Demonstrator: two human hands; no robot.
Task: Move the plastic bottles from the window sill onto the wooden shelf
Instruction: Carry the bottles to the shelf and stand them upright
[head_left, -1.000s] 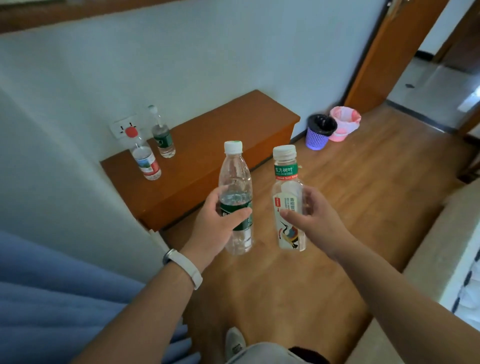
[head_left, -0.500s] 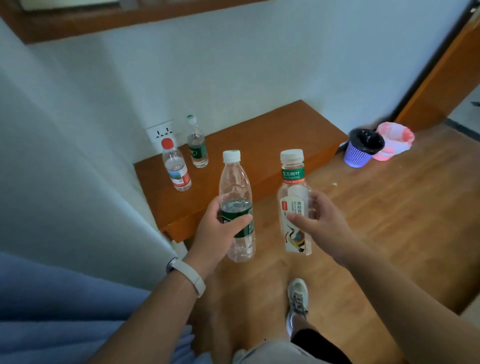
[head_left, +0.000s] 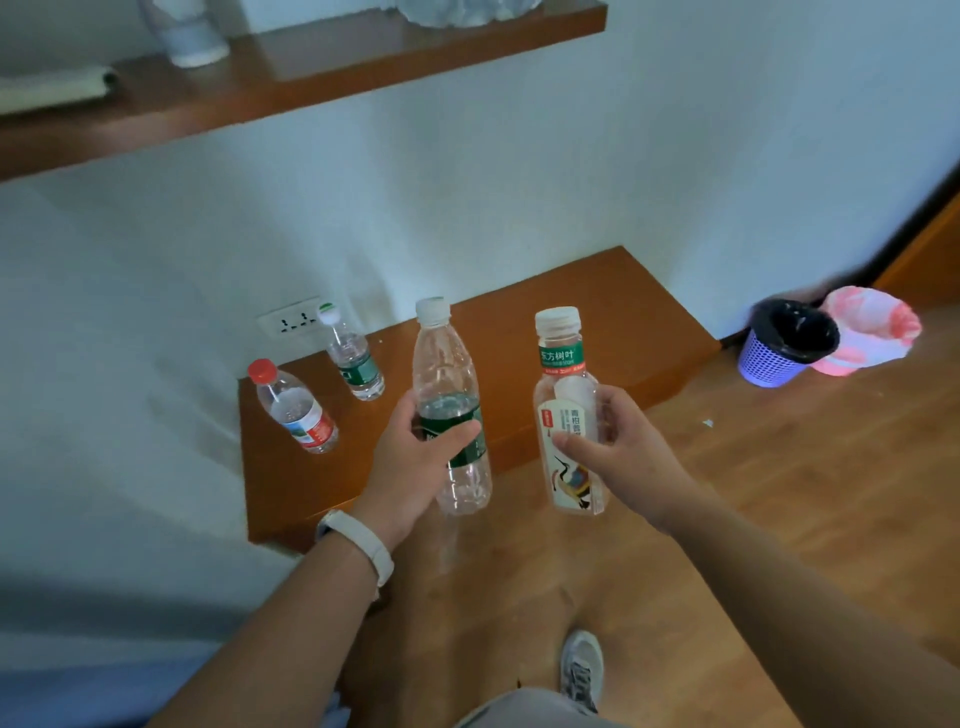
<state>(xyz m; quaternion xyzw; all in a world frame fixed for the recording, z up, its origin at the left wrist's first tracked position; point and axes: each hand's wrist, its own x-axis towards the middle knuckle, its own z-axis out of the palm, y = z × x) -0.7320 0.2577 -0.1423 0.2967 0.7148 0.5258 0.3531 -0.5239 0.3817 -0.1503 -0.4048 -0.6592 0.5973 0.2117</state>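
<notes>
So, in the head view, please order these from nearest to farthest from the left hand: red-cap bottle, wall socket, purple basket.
1. Red-cap bottle: on the shelf, to the left.
2. Wall socket: behind that bottle.
3. Purple basket: on the floor, far right.

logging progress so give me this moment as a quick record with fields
left hand: grips large green-label bottle, upright
right hand: grips tea bottle, upright
wooden shelf: red-cap bottle and small green-label bottle standing near the wall
right of shelf: purple basket, pink basket
task state: two held bottles not yet set down
</notes>
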